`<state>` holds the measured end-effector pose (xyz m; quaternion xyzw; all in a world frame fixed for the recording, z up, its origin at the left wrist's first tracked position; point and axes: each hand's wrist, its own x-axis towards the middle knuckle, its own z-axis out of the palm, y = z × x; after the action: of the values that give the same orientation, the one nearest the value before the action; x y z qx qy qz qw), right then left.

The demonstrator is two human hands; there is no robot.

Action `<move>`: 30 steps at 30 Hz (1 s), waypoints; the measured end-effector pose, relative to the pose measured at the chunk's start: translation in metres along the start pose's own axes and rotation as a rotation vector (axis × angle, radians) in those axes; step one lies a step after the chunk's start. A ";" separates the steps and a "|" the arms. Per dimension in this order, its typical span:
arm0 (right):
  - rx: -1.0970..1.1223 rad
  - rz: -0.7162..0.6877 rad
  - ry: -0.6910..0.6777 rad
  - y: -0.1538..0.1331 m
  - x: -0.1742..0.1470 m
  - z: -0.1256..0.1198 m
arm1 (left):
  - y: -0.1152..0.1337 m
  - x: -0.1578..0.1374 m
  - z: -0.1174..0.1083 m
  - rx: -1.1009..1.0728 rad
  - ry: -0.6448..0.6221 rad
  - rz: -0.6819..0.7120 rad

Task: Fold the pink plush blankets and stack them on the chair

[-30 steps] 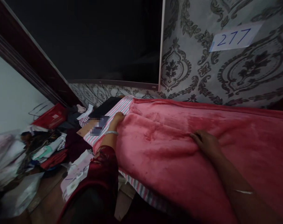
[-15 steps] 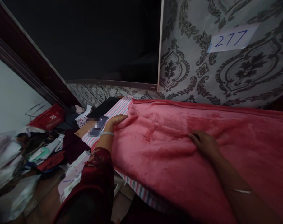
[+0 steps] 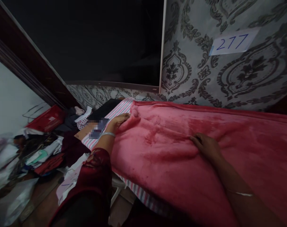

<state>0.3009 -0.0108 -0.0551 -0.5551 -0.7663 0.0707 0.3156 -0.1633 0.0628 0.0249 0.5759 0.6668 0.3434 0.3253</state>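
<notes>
A pink-red plush blanket (image 3: 162, 164) lies spread over a striped cloth (image 3: 118, 110) on the table. My left hand (image 3: 121, 119) grips the blanket at its left edge, with the fabric bunched beside the fingers. Further right, my right hand (image 3: 205, 143) pinches a fold of the same blanket between thumb and fingers. A raised crease runs across the plush from one hand to the other. Part of each hand's fingertips is hidden in the fabric.
Left of the blanket, a dark printed item (image 3: 98, 127), partly blurred, lies on the striped cloth. Piled clothes (image 3: 46, 154) and a red basket (image 3: 47, 118) are on the left. Behind the table are a large dark screen (image 3: 98, 41) and a patterned wall with a "277" paper (image 3: 233, 42).
The view has shifted slightly. Both hands keep their grip on the blanket, and its left edge is bunched a little more around my left hand.
</notes>
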 end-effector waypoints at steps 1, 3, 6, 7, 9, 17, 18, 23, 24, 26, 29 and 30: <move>-0.001 0.003 -0.003 0.000 0.000 0.000 | -0.002 0.004 -0.003 -0.027 0.056 -0.013; -0.002 0.013 -0.006 0.001 -0.001 0.000 | -0.004 0.012 -0.012 -0.079 0.200 -0.042; 0.012 0.029 -0.021 0.001 -0.001 0.000 | -0.008 0.021 -0.024 -0.102 0.414 -0.057; 0.016 0.035 -0.024 0.001 -0.001 0.000 | -0.009 0.023 -0.026 -0.097 0.461 -0.055; 0.021 0.037 -0.024 0.000 -0.001 0.000 | -0.011 0.026 -0.025 -0.067 0.516 -0.041; 0.011 0.029 -0.003 -0.001 -0.001 -0.002 | -0.004 0.030 -0.015 0.216 0.511 0.046; 0.008 0.029 -0.006 0.000 -0.001 -0.002 | 0.000 0.027 -0.011 0.247 0.507 0.071; 0.015 0.016 0.000 0.001 -0.001 0.001 | 0.016 0.002 0.025 0.529 0.147 0.496; 0.019 0.011 0.004 0.002 0.000 0.001 | 0.016 -0.005 0.035 0.606 0.052 0.597; 0.024 0.002 0.018 0.001 0.000 0.001 | 0.015 -0.016 0.052 0.721 -0.054 0.714; 0.014 -0.016 0.070 -0.001 0.002 -0.001 | 0.011 -0.024 0.071 0.802 -0.089 0.740; 0.012 -0.025 0.092 -0.003 0.002 -0.001 | 0.010 -0.024 0.074 0.815 -0.083 0.723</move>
<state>0.2992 -0.0103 -0.0518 -0.5461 -0.7576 0.0458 0.3547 -0.0935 0.0465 -0.0063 0.8609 0.4920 0.1242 -0.0372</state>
